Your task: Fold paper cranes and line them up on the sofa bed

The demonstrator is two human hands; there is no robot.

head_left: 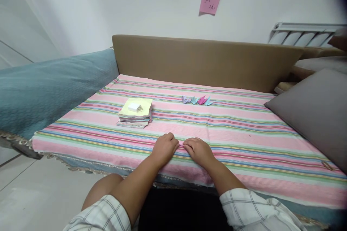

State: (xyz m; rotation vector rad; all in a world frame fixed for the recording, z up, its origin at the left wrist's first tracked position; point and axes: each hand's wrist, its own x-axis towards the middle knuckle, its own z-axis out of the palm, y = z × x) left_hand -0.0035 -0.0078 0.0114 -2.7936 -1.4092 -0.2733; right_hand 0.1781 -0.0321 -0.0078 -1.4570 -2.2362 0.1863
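My left hand (166,148) and my right hand (199,150) rest close together on the striped cloth (230,140), fingers curled and thumbs drawn in. Between their fingertips shows a thin dark pink sliver, too small for me to tell its kind. Beyond them, several small folded paper cranes (202,100) in lilac, pale blue and pink stand in a row. To the left of my hands lies a stack of square paper sheets (135,120), yellow on top. A white charger plug (135,107) sits on that stack.
A brown backrest (203,63) closes off the far side. Grey cushions (317,104) lean at the right, near a small brown loop (327,165) on the cloth. A blue-covered armrest (59,83) bounds the left. A pink note (211,0) hangs on the wall.
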